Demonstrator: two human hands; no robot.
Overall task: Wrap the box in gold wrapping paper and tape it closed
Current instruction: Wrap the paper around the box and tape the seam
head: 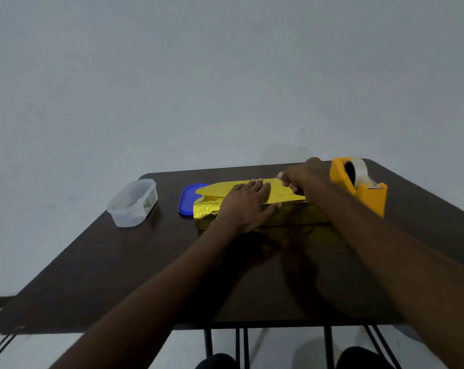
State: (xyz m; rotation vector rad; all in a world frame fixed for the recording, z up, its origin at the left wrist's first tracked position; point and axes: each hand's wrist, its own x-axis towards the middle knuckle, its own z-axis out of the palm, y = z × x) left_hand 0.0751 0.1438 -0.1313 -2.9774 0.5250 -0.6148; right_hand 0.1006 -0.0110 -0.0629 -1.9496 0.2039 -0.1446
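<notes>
Nearest the camera, the dark table (pixel 145 275) has a broad bare stretch between its front edge and the work, crossed only by the two forearms.

Past that stretch lies the box (pixel 292 213), wrapped in gold paper (pixel 206 209), a little right of the table's middle and set back toward the far edge. The left hand (pixel 248 205) lies flat on top of it, fingers (pixel 257 186) straight and close together, thumb spread out to the right along the near upper edge, pressing the paper down. The paper's left end sticks out crumpled and unfolded past the hand.

Just beyond, the right hand (pixel 304 179) sits over the far upper edge of the box with its fingers curled, pinching something pale at the tips (it looks like a strip of tape, though too small to tell for sure).

A blue lid (pixel 186 202) lies flat against the paper's left end, partly under it. Left of the lid, with a gap of bare table between, stands a clear plastic tub (pixel 132 202). A yellow tape dispenser (pixel 358 186) stands just right of the right hand, close to the far right corner, with little room behind it.
</notes>
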